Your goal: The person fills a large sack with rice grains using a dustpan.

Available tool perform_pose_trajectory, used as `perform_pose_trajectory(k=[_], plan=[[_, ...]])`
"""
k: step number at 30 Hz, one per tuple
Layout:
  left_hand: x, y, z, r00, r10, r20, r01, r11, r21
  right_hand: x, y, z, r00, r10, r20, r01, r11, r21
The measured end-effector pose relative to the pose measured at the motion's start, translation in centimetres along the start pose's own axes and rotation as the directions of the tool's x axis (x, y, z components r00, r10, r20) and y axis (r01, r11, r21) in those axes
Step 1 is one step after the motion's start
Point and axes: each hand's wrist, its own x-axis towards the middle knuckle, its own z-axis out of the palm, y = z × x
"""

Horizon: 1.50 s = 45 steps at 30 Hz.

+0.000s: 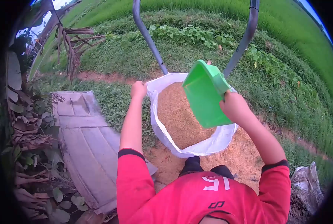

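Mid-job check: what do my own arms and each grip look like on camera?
Short red sleeves end in black cuffs. Below them, the forearms are bare, with no cables or markings visible. The left grip and right grip are ordinary human hands, with no gloves visible.

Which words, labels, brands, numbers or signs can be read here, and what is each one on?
"15": white print on the red shirt, upside down in this view.
Black mark near its collar: resembles an "S"; letter or logo, I cannot tell.
No readable text shows on the white bag or green scoop.
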Motion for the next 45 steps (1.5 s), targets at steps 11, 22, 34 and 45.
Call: perform_pose_trajectory(k=[11,22,34,45], plan=[[-12.7,1.0,-0.5,0.979,-0.044,-0.198,-0.024,0.944,-0.329,-7.3,11.5,-2.0,0.993,0.083,-0.085,-0.015,0.795,0.606],[-42.5,5.2,8.1,0.903,-0.41,-0.131,0.198,0.666,-0.719,-16.0,21.7,4.2,0.973,-0.034,0.23,-0.219,0.198,0.955],[-79.7,6.7,14.7,0.87,-0.324,0.371,0.469,0.316,-0.824,-32.2,9.9,12.7,0.526,-0.671,0.522,-0.155,0.528,0.835],[-97.2,13.0,17.3,0.354,-0.866,0.353,-0.436,-0.486,-0.757,-60.5,7.8,24.6,-0.007,-0.947,0.321,0.185,0.314,0.931]])
